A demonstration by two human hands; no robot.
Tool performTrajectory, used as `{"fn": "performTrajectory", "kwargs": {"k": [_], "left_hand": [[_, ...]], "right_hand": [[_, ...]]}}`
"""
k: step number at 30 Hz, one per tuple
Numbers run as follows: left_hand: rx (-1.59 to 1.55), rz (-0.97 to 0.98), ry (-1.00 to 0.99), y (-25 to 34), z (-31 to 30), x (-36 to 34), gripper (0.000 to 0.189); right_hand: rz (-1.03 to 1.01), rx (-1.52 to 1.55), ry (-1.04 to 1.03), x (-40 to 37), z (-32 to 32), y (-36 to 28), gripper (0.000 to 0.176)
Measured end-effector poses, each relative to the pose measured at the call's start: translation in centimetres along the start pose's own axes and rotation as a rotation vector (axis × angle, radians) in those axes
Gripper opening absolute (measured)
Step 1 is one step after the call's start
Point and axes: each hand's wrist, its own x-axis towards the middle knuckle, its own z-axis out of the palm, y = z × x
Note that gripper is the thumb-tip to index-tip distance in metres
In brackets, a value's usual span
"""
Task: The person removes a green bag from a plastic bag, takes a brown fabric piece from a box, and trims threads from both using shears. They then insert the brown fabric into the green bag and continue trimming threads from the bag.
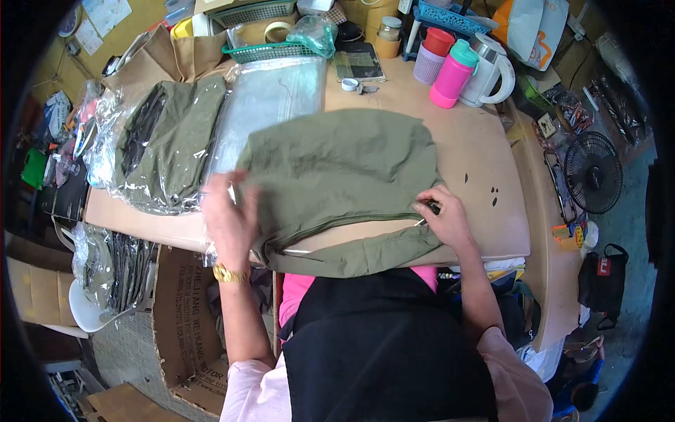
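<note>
An olive-green fabric item (337, 155) lies spread on the tan table, with a long opening near its lower edge and a narrower strip of cloth below that. My left hand (232, 214) is at the item's left side, its fingers apart and blurred by motion. At the right end of the opening, the fingers of my right hand (443, 213) are pinched together at a small dark part with a thin light piece beside it. A stack of clear plastic bags (274, 88) lies behind the item, and a plastic-wrapped olive bundle (169, 144) is at its left.
Along the back stand a green basket (271, 53), a pink bottle (450, 81), a white kettle (485, 74) and a small jar (389, 29). Below the table's left side is an open cardboard box (186, 323). A black fan (593, 172) is at the far right.
</note>
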Motion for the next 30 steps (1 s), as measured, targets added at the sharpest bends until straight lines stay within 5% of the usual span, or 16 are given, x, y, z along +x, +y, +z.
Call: {"fn": "performTrajectory", "kwargs": {"k": [3,5,9,10,13,14,15,17,18,19,20,21,23,25,27,30], "left_hand": [[0.061,-0.076,-0.775,1.6,-1.1,-3.2,0.049],[0.207,0.035,-0.646,1.8,-1.3,-5.6,0.046],[0.047,-0.008,-0.674,-2.4,0.7,-4.7,0.03],[0.071,0.017,-0.518,-2.0,0.4,-2.7,0.029],[-0.133,0.348,0.201,4.0,-4.4,5.6,0.028],[-0.136,0.356,0.203,4.9,-5.0,6.0,0.028],[-0.111,0.401,0.253,5.5,-5.6,6.1,0.025],[-0.051,0.475,0.348,6.2,-6.5,5.5,0.021],[0.237,0.304,-0.315,3.4,-4.9,5.5,0.02],[0.638,-0.088,-0.969,0.9,-3.1,4.6,0.028],[0.305,0.325,-0.892,-1.4,-4.3,2.6,0.025],[-0.019,0.735,-0.751,-3.1,-5.2,1.9,0.025],[0.023,0.111,-0.933,-3.0,-6.4,2.7,0.025],[-0.089,0.109,-0.58,-1.2,-6.6,5.4,0.023],[-0.203,0.096,-0.185,3.8,-7.3,7.3,0.024],[-0.096,0.182,-0.163,5.5,-8.6,6.6,0.02]], "right_hand": [[0.005,0.128,-0.04,-0.6,-2.1,-1.2,0.03],[-0.071,-0.23,-0.187,-1.5,-3.1,-1.2,0.032],[-0.098,-0.28,-0.279,2.0,-3.7,0.5,0.027],[-0.116,-0.21,-0.264,4.0,-4.5,-0.6,0.025],[-0.415,-0.129,0.414,7.3,-9.5,-9.8,0.03],[-0.566,-0.155,0.679,7.1,-11.1,-13.6,0.033],[-0.569,-0.157,0.688,7.4,-11.0,-13.7,0.033],[-0.557,-0.374,0.336,7.7,-9.8,-12.9,0.04],[-0.535,-0.474,0.146,7.1,-8.8,-11.9,0.043],[-0.143,-0.698,-0.579,6.8,-8.3,-9.5,0.049],[-0.219,-0.392,-0.898,6.1,-8.7,-6.4,0.044],[-0.257,-0.424,-0.85,7.6,-10.5,-6.5,0.044],[-0.386,-0.055,-0.737,5.8,-12.0,-6.4,0.03],[-0.265,-0.008,-0.432,7.0,-13.1,-8.6,0.026],[-0.363,-0.11,0.138,8.3,-13.4,-9.9,0.025],[-0.36,-0.039,-0.028,6.9,-15.9,-10.6,0.028]]}}
